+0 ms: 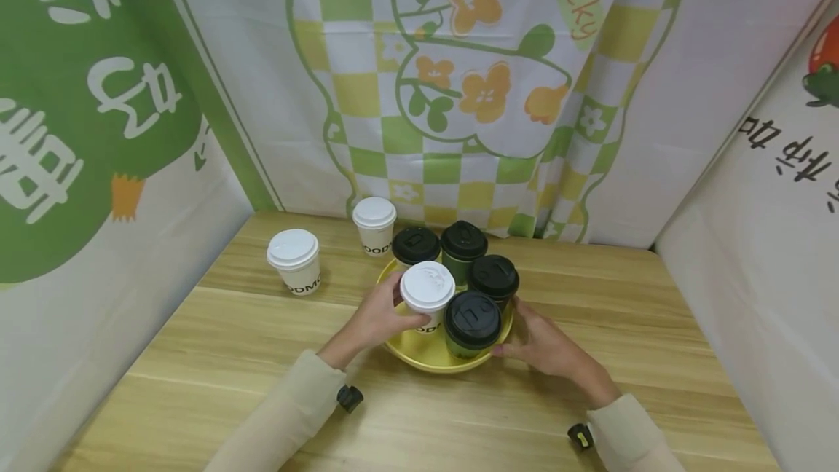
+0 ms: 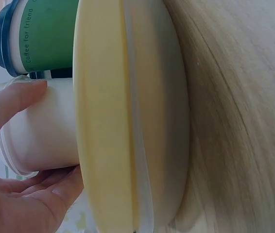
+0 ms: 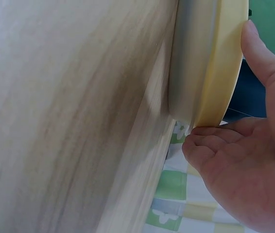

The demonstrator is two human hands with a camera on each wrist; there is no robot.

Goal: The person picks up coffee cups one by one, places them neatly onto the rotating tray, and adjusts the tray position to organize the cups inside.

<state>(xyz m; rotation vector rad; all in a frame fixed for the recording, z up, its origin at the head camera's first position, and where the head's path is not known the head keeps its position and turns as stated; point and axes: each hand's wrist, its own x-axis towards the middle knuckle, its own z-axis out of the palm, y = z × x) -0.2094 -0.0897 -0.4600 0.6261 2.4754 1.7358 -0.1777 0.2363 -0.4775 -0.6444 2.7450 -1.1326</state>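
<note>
My left hand [image 1: 383,315] grips a white paper cup [image 1: 427,297] with a white lid, thumb on one side and fingers round the other. The cup stands at the left part of a round yellow tray [image 1: 419,361]. In the left wrist view the cup's white wall [image 2: 50,126] shows between thumb and fingers. My right hand [image 1: 547,341] holds the tray's right side, its thumb at the rim and its fingers against the outer edge [image 3: 220,73]. Several green cups with black lids stand on the tray, among them a front one [image 1: 473,320] beside the white cup.
Two more white-lidded cups stand on the wooden table [image 1: 275,355] outside the tray: one at the left [image 1: 295,261] and one behind [image 1: 376,224]. A checked, flowered cloth [image 1: 367,93] hangs behind the table. Printed side panels [image 1: 72,130] flank it.
</note>
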